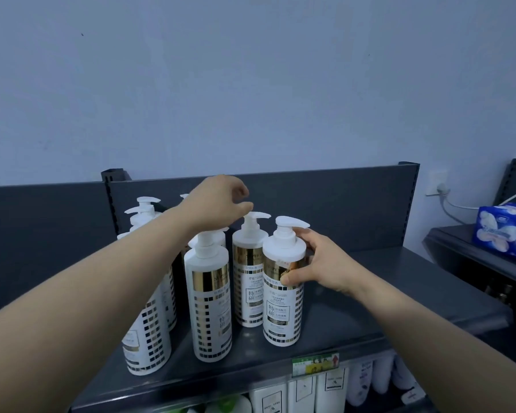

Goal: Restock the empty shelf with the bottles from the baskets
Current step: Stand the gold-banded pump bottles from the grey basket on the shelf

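Roughly seven bottles (212, 308) standing on shelf (385, 281), 3 o'clock half waiting | right hand (319, 266) gripping front bottle (282, 317) | left hand (218, 201) hovering slack, empty

Dark grey shelf (385, 293): white/gold pump bottles (210, 305) stand upright, clustered twd its left end.
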Available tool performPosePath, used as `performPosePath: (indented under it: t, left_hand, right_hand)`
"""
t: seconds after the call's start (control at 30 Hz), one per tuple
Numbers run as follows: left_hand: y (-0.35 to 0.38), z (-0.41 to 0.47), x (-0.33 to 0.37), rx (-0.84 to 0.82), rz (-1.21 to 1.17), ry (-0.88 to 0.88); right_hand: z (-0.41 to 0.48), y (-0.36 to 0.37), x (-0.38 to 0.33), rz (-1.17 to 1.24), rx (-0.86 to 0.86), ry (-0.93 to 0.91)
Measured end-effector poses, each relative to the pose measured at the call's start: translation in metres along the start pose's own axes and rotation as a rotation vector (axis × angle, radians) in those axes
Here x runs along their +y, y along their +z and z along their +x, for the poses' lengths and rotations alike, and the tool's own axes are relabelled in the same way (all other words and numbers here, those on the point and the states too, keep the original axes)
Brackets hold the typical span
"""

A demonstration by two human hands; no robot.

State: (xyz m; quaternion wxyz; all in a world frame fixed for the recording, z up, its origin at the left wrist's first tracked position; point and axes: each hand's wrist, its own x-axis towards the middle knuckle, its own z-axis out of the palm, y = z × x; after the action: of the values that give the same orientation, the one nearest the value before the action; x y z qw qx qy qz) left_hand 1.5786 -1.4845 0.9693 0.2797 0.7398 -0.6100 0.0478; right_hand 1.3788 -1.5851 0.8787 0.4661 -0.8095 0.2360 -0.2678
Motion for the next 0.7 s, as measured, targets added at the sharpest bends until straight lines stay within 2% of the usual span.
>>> performPosePath:
  t: [0.1, 0.2, 0.7]
  left_hand:
    - [-0.002, -0.025, -0.005, 0.167, -0.041, 0.005]
    - [-0.001, -0.045, -0.010, 0.255, -0.013, -0.009]
    - [0.026, -0.085, -0.031, 0.360, 0.102, -0.013]
  right_hand:
    - [0.003, 0.009, -0.002, -0.002, -0.046, 0.004]
    - [0.008, 0.018, 0.000, 0.017, -0.089, 0.016]
    - [0.025, 0.021, 0.004, -0.013, -0.160, 0.032]
